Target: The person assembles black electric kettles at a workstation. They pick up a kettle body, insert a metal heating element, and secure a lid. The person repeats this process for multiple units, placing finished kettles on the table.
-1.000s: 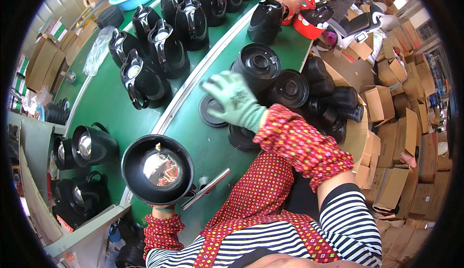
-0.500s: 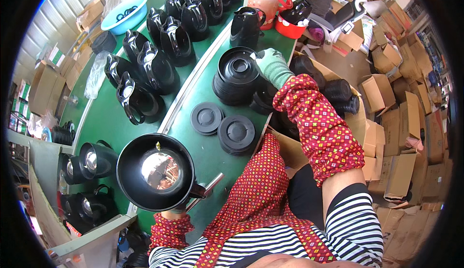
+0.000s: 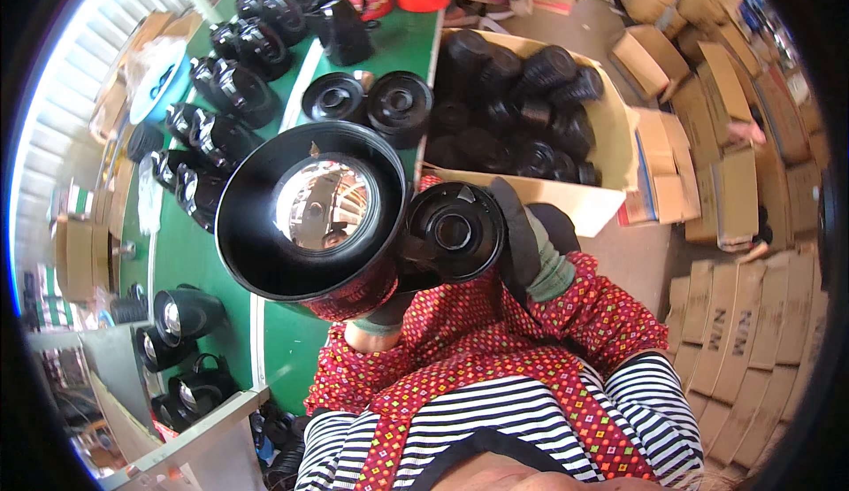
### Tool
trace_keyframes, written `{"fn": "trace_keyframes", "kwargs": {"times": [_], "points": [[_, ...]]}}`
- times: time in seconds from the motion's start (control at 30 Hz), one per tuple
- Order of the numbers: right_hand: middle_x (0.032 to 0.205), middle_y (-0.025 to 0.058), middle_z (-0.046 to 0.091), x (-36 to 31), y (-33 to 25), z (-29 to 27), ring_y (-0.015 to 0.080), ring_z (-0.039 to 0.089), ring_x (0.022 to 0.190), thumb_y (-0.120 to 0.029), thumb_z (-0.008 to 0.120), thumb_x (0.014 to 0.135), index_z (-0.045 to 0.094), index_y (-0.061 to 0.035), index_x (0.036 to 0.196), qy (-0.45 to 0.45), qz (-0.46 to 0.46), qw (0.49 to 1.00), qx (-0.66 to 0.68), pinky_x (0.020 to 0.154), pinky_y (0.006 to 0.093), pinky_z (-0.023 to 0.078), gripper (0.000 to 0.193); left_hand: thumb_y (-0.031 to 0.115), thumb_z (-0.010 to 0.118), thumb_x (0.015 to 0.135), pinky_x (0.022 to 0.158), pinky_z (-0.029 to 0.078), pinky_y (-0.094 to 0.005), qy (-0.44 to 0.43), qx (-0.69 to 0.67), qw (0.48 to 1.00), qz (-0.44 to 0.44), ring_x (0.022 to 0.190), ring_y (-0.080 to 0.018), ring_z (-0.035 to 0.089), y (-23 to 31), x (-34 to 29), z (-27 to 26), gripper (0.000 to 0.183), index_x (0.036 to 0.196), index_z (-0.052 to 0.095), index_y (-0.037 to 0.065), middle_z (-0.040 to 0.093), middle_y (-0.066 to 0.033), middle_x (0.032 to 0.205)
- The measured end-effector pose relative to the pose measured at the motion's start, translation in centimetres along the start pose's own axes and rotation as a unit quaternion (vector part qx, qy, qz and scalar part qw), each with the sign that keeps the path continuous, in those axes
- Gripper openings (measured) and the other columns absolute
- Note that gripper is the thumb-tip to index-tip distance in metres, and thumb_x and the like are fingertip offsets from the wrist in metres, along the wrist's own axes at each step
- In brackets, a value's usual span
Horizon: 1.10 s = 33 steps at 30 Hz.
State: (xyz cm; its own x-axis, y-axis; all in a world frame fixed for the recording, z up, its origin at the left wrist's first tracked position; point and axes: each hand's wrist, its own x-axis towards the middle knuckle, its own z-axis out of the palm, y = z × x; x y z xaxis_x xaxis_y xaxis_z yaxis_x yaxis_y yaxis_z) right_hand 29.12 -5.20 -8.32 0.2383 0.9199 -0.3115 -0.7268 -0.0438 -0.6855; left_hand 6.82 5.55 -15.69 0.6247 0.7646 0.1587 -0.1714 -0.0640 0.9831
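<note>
A black jug body (image 3: 234,226) is tilted so its wide round opening faces me, with a shiny silver dome deep inside. My left hand (image 3: 382,317) in a grey-green glove holds it from below; its fingers are mostly hidden behind the jug. Right beside the jug's rim, a round black lid-like disc (image 3: 482,226) with concentric rings shows its ridged face. My right hand (image 3: 529,248), gloved with dark fingers, grips the disc's right edge. Whether disc and jug touch cannot be made out.
Stacked black discs (image 3: 400,106) stand on the green table (image 3: 287,349) beyond the jug. Several black jugs (image 3: 234,88) line its left side. A cardboard box (image 3: 566,203) of black parts adjoins the table; more cartons (image 3: 725,332) lie right.
My right hand has come back from the disc stack toward my body, now holding a disc beside the jug. The jug appears larger and higher in view, and the view has shifted.
</note>
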Motion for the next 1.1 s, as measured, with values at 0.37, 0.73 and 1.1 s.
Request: {"fn": "trace_keyframes", "kwargs": {"times": [0.37,0.73,1.1], "points": [[0.156,0.0162,0.053,-11.1,-2.6,-5.2,0.0292,0.05,0.144,-0.032,0.086,0.088,0.045,-0.0039,0.155,0.031,-0.392,0.81,-0.435,0.125,0.045,0.036,0.084,0.054,0.054,0.104,0.123,0.033,-0.0548,-0.023,0.436,0.861,0.26,0.152,-0.0307,0.039,-3.7,0.5,10.4,0.075,0.167,0.031,0.02,0.035,-0.0118,0.169],[0.145,0.0145,0.061,-20.8,-6.5,-21.6,0.0319,0.058,0.132,-0.037,0.084,0.083,0.055,-0.0064,0.146,0.184,-0.287,0.6,-0.724,0.116,0.0477,0.043,0.076,0.042,0.054,0.107,0.121,0.038,-0.0515,-0.273,-0.092,0.939,-0.188,0.148,-0.0299,0.044,-2.1,0.0,13.3,0.066,0.164,0.036,0.015,0.04,-0.0126,0.166],[0.147,0.0257,0.059,-26.7,-4.1,-42.0,0.0359,0.064,0.13,-0.046,0.059,0.105,0.04,-0.0043,0.162,0.447,-0.118,0.789,-0.405,0.104,0.0448,0.054,0.073,0.03,0.053,0.109,0.12,0.043,-0.0481,-0.21,-0.287,0.891,-0.283,0.145,-0.0292,0.049,-0.8,0.1,6.5,0.057,0.161,0.041,0.009,0.046,-0.0134,0.163]]}}
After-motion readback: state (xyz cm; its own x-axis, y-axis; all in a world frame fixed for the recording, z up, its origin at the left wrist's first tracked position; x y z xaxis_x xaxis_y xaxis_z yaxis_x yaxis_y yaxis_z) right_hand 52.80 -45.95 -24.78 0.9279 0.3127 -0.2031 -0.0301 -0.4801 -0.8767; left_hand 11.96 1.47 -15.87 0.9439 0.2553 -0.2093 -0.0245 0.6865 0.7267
